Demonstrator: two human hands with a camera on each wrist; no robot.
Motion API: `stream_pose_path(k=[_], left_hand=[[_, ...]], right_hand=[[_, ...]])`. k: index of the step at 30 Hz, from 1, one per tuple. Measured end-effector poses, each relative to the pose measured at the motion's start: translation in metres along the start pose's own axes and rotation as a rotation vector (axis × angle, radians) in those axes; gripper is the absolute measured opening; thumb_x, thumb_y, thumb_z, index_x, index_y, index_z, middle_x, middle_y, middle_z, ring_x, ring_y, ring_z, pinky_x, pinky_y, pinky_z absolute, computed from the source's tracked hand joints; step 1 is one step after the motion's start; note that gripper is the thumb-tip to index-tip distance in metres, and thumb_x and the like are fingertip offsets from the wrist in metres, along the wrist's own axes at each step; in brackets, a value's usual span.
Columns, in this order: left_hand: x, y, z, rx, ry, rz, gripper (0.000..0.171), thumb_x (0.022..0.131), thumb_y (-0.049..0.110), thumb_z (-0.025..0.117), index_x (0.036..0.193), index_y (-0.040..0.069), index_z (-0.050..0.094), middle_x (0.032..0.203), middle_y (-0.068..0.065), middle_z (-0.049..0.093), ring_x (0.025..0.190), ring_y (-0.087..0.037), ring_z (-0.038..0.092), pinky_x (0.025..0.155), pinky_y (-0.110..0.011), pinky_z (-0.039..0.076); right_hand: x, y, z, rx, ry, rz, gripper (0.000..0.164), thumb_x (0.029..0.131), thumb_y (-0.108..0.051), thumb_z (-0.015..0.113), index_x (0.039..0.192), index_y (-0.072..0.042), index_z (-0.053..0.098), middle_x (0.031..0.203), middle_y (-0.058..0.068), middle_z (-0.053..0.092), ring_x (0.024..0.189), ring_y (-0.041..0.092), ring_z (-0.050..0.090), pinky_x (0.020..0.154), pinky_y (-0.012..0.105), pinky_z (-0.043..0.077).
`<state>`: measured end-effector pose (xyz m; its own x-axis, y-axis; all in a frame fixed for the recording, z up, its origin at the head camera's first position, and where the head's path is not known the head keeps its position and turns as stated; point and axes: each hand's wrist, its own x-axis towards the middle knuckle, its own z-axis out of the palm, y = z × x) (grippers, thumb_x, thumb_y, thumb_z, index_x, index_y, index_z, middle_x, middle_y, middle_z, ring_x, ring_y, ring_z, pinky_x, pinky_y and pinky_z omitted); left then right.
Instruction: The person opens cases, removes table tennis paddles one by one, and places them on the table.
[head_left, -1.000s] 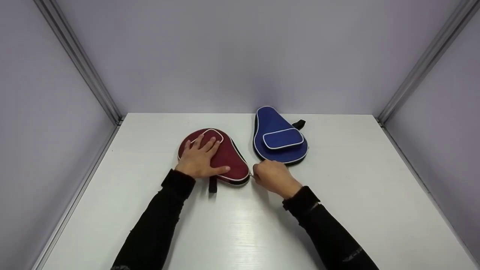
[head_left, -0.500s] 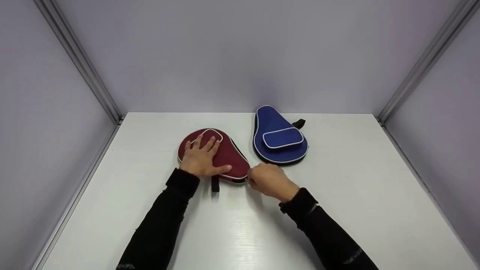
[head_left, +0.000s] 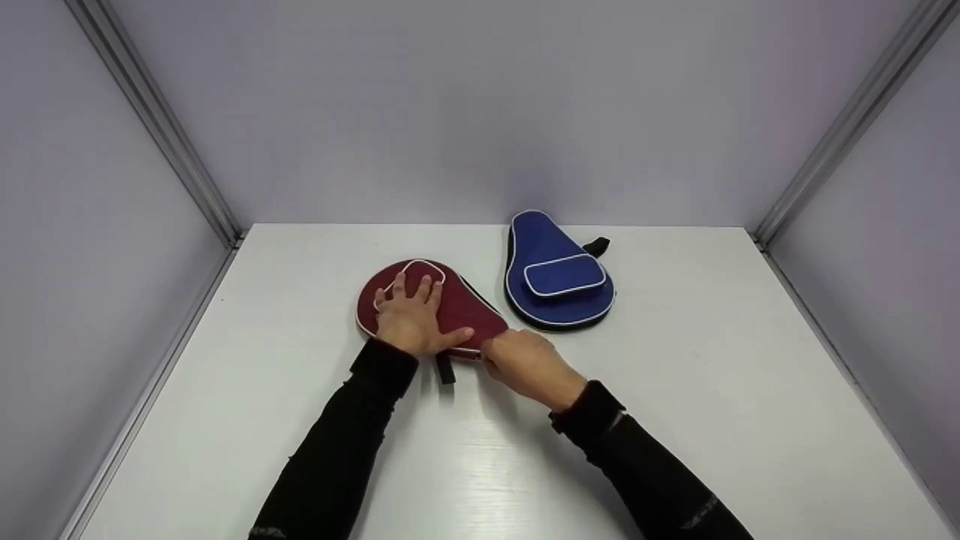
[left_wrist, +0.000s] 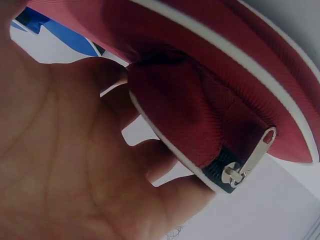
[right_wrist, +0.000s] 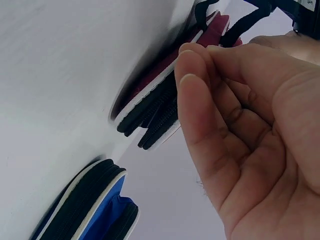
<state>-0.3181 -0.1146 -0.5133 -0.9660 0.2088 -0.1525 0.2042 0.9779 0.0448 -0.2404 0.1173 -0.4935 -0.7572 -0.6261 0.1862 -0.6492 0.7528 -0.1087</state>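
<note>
A dark red table tennis paddle case (head_left: 466,309) with white piping lies on the white table. My left hand (head_left: 410,324) rests on it with fingers spread, over its small front pocket. That pocket has its own metal zipper pull (left_wrist: 257,156), hanging free in the left wrist view. At the narrow end, my right hand (head_left: 531,366) pinches the case's main zipper pull, which the fingertips hide. In the right wrist view, the black zipper edges (right_wrist: 146,113) of the case stand parted behind those fingers.
A blue paddle case (head_left: 564,276) lies behind and to the right, near the table's back edge. A short black strap (head_left: 445,369) sticks out from the red case towards me. Pale walls (head_left: 480,112) enclose the table.
My right hand has moved left and slightly nearer, around the narrow end of the red case. The left hand and the case's narrow end have shifted a little to the right.
</note>
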Motion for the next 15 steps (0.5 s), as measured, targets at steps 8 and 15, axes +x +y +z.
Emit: stream_pose_path(k=[8,15], left_hand=[[-0.008,0.001,-0.008,-0.007,-0.014,0.006,0.127,0.097,0.102,0.050,0.190,0.019,0.023,0.198,-0.009,0.027,0.185,-0.052,0.013,0.141,-0.085,0.026],[-0.024,0.002,-0.024,-0.040,-0.006,0.049,0.125,0.099,0.099,0.053,0.188,0.014,0.029,0.195,-0.014,0.032,0.184,-0.054,0.015,0.141,-0.085,0.025]], right_hand=[[0.000,0.003,-0.001,0.038,-0.021,-0.011,0.011,0.103,-0.011,0.085,0.092,-0.008,0.085,0.085,0.011,0.084,0.075,0.035,0.081,0.065,0.052,0.066],[0.001,0.020,-0.020,0.176,-0.012,0.039,0.014,0.108,-0.022,0.084,0.101,-0.010,0.088,0.092,0.003,0.087,0.083,0.023,0.081,0.074,0.047,0.067]])
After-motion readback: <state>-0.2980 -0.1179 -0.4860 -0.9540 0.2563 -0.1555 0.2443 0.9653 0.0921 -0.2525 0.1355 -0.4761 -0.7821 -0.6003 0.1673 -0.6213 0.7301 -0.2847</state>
